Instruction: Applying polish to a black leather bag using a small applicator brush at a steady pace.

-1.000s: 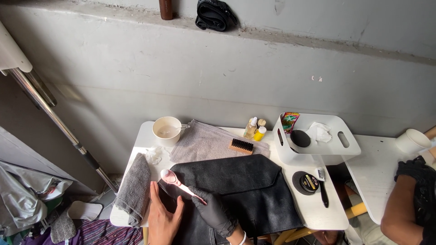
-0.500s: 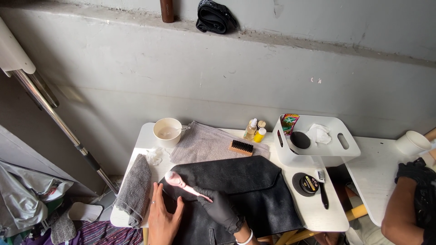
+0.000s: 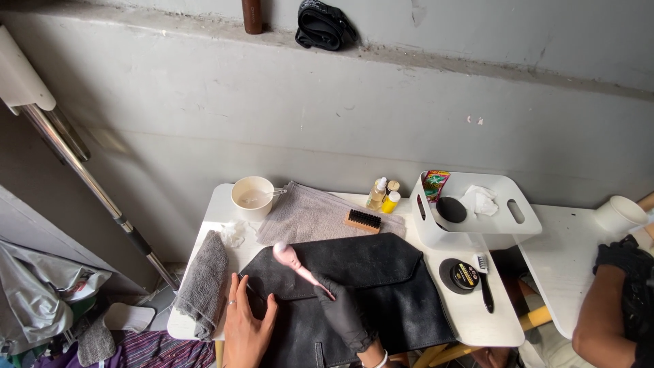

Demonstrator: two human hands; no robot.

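A black leather bag (image 3: 371, 286) lies flat on the white table (image 3: 477, 320), flap side up. My left hand (image 3: 246, 327), bare with a ring, presses flat on the bag's left edge. My right hand (image 3: 344, 313) wears a black glove and grips the handle of a pink brush (image 3: 294, 262). The brush head rests on the bag's upper left part.
A grey rolled cloth (image 3: 202, 283) lies at the table's left edge, a grey towel (image 3: 313, 215) and wooden brush (image 3: 362, 221) behind the bag. A cream cup (image 3: 252, 196), two small bottles (image 3: 383, 196), a white bin (image 3: 477, 211), a polish tin (image 3: 465, 275) stand nearby. Another person's gloved arm (image 3: 616, 300) is at right.
The pink brush has slid up and to the right across the bag's flap with my right hand. My left hand has stayed pressed on the bag's left edge.
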